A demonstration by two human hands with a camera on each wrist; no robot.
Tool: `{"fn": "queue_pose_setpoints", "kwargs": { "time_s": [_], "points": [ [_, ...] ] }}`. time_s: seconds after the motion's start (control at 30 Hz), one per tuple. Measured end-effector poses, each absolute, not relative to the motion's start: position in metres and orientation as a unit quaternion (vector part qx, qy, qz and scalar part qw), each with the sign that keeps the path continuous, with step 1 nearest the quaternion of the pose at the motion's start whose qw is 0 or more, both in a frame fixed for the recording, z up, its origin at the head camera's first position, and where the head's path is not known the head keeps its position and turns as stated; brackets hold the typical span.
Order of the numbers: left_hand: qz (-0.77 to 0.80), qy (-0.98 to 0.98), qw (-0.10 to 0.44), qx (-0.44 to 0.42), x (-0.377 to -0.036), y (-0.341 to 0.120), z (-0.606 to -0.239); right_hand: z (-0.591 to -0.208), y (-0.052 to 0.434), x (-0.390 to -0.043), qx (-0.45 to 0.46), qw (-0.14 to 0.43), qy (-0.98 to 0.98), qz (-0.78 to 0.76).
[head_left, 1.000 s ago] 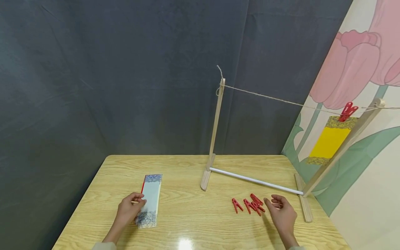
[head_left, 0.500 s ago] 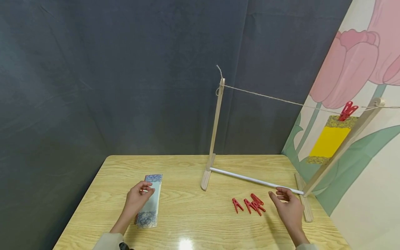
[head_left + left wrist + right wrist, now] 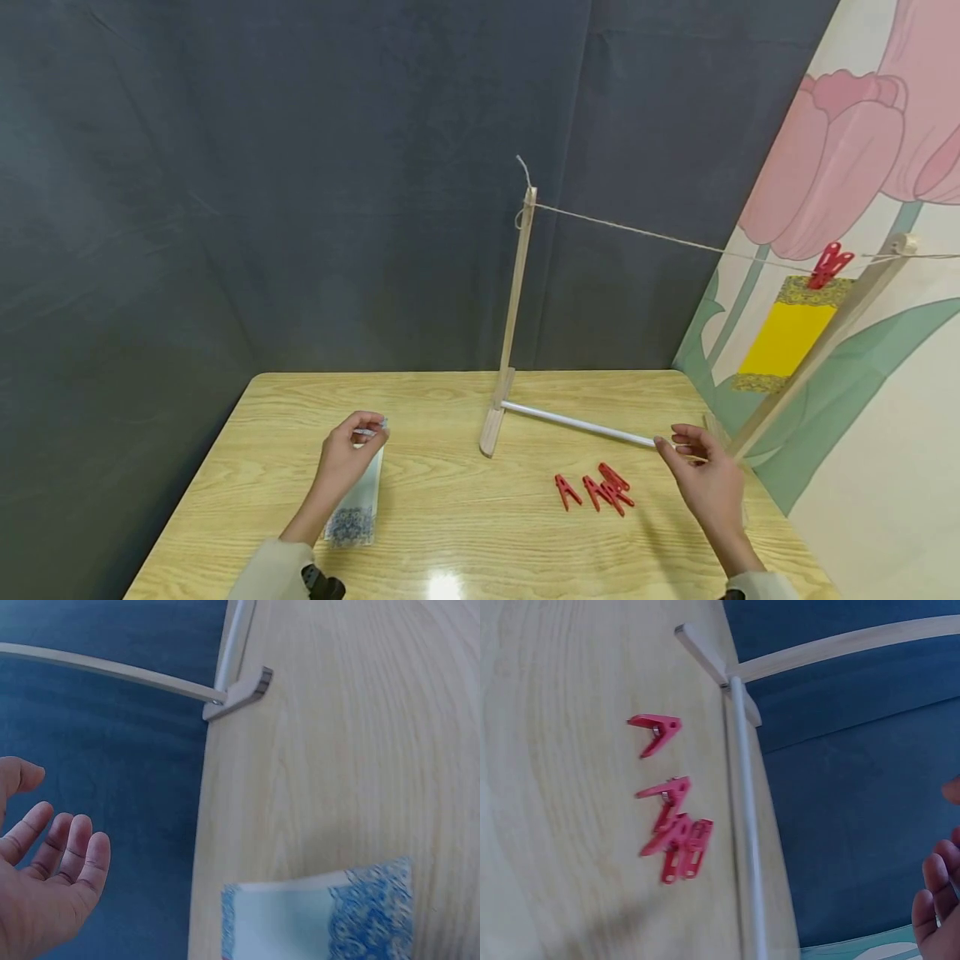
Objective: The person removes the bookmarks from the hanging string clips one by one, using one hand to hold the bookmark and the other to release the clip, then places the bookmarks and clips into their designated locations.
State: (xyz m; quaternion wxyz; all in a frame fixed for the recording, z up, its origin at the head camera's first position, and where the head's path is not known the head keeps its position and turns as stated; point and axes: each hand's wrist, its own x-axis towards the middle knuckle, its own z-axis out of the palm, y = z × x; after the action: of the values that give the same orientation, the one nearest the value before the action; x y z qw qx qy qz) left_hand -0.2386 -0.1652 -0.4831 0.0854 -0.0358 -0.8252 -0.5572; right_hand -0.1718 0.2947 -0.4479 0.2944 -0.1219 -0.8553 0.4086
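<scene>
My left hand (image 3: 348, 454) hovers over a pale blue paper strip (image 3: 366, 492) with blue lace-patterned ends, hiding its upper part. In the left wrist view the fingers of that hand are loosely bent and hold nothing, apart from the strip (image 3: 292, 922). My right hand (image 3: 708, 483) is raised to the right of several red clothespins (image 3: 612, 492), in front of the stand's white rod (image 3: 577, 423). Its fingers are relaxed, with nothing seen between them. In the right wrist view the clothespins (image 3: 671, 795) lie loose on the table, some overlapping.
A wooden stand (image 3: 517, 292) carries a twine line (image 3: 637, 232). A yellow strip (image 3: 787, 340) with lace-patterned ends hangs near its right post (image 3: 832, 350), held by red clothespins (image 3: 831, 265). The wooden table (image 3: 442, 467) stands before a dark curtain (image 3: 337, 183).
My left hand has moved forward and right across the paper strip. My right hand has moved right and forward, away from the clothespins. Strip and clothespins stay put.
</scene>
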Motion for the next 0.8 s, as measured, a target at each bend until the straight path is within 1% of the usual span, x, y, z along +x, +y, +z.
{"fn": "queue_pose_setpoints", "kwargs": {
  "time_s": [0.43, 0.8],
  "points": [
    [-0.603, -0.789, 0.095, -0.07, -0.245, -0.142, -0.456, -0.41, 0.303, -0.173, -0.075, 0.334, -0.855, 0.389],
    [-0.636, -0.759, 0.104, -0.094, -0.251, -0.116, -0.445, -0.384, 0.31, -0.176, -0.06, 0.368, -0.845, 0.384]
  ]
}}
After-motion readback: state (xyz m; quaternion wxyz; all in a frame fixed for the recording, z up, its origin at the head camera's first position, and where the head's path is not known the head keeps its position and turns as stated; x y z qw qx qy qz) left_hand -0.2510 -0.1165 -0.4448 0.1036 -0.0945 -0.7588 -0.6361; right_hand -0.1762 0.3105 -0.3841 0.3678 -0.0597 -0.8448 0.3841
